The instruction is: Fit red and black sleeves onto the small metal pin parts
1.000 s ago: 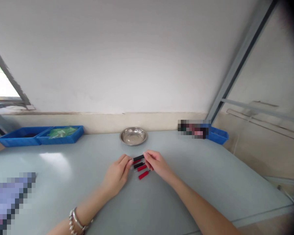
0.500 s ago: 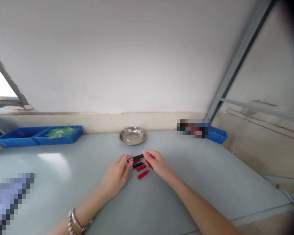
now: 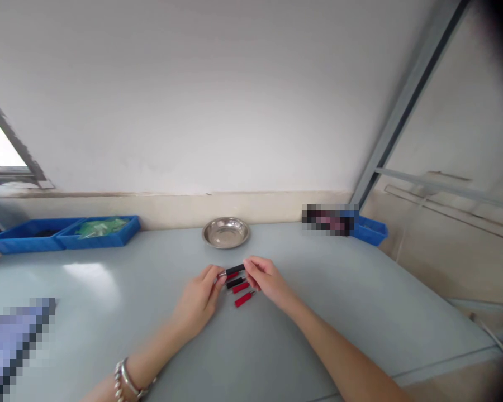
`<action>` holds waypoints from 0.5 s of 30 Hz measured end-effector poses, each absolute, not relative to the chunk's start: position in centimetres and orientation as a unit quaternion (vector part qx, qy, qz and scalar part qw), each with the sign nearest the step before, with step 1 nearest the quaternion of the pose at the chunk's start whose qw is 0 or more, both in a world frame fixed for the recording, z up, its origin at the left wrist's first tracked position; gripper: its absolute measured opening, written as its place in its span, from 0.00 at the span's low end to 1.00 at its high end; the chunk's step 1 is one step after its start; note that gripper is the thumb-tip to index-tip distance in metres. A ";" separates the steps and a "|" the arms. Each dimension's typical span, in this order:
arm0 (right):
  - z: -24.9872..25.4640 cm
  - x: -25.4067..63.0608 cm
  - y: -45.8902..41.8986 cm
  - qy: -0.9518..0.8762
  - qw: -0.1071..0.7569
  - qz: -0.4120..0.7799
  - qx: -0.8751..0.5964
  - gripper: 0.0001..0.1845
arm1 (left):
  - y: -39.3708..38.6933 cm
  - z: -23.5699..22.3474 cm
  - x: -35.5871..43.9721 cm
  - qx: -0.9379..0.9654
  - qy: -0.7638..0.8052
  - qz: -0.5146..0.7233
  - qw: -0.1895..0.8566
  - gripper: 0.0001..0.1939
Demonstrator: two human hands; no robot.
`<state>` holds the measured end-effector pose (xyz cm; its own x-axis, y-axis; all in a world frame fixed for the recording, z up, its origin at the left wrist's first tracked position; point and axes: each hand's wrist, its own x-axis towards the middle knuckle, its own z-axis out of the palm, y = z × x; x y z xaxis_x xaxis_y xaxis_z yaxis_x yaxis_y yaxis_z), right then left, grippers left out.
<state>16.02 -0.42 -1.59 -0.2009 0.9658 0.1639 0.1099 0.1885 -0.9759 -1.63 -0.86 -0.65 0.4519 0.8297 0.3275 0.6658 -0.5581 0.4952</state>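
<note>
My left hand [image 3: 201,293] pinches the metal end of a slim black cylindrical piece [image 3: 235,269], thumb against fingers. The fingers of my right hand [image 3: 266,278] are closed around the other end of it, so the piece spans level between both hands just over the table. Below it lie similar pieces: a black cylindrical piece [image 3: 235,283], a red cylindrical piece [image 3: 240,287] and another red cylindrical piece [image 3: 243,300] with a thin metal tip. One more red piece [image 3: 232,276] is partly hidden under the held one.
A round steel dish [image 3: 226,233] stands beyond my hands near the wall. Blue trays [image 3: 29,243] sit at the back left, one with a green plastic bag [image 3: 103,227]. A blue bin [image 3: 371,231] stands at the back right beside a blurred-out patch. The grey table [image 3: 151,363] reaches the wall.
Both hands keep the same hold on the black cylindrical piece. The view has shifted very slightly; little else differs.
</note>
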 end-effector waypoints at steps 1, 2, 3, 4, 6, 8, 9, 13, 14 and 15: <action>-1.6 16.0 -0.4 -0.619 0.460 0.466 -0.434 0.24 | -0.8 -0.7 -1.6 0.839 0.446 0.274 0.151 0.12; -1.6 16.0 -0.4 -0.619 0.461 0.466 -0.433 0.24 | -0.8 -0.7 -1.7 0.839 0.446 0.273 0.153 0.12; -1.6 16.0 -0.4 -0.620 0.463 0.465 -0.432 0.24 | -0.8 -0.7 -1.7 0.839 0.445 0.273 0.156 0.12; -1.6 16.0 -0.4 -0.620 0.464 0.462 -0.431 0.24 | -0.8 -0.7 -1.7 0.838 0.446 0.272 0.157 0.12; -1.6 16.0 -0.4 -0.621 0.465 0.460 -0.431 0.24 | -0.8 -0.7 -1.7 0.839 0.444 0.269 0.160 0.12; -1.7 16.0 -0.4 -0.622 0.465 0.461 -0.430 0.24 | -0.8 -0.7 -1.7 0.841 0.442 0.268 0.162 0.12; -1.7 16.0 -0.5 -0.622 0.464 0.462 -0.429 0.23 | -0.8 -0.7 -1.7 0.841 0.441 0.267 0.163 0.12; -1.6 16.1 -0.5 -0.624 0.465 0.458 -0.429 0.23 | -0.8 -0.6 -1.7 0.845 0.437 0.264 0.161 0.13; -1.6 16.1 -0.5 -0.623 0.465 0.458 -0.430 0.23 | -0.8 -0.6 -1.7 0.845 0.436 0.265 0.160 0.13; -1.6 16.1 -0.5 -0.622 0.465 0.459 -0.431 0.23 | -0.8 -0.6 -1.7 0.846 0.435 0.265 0.160 0.13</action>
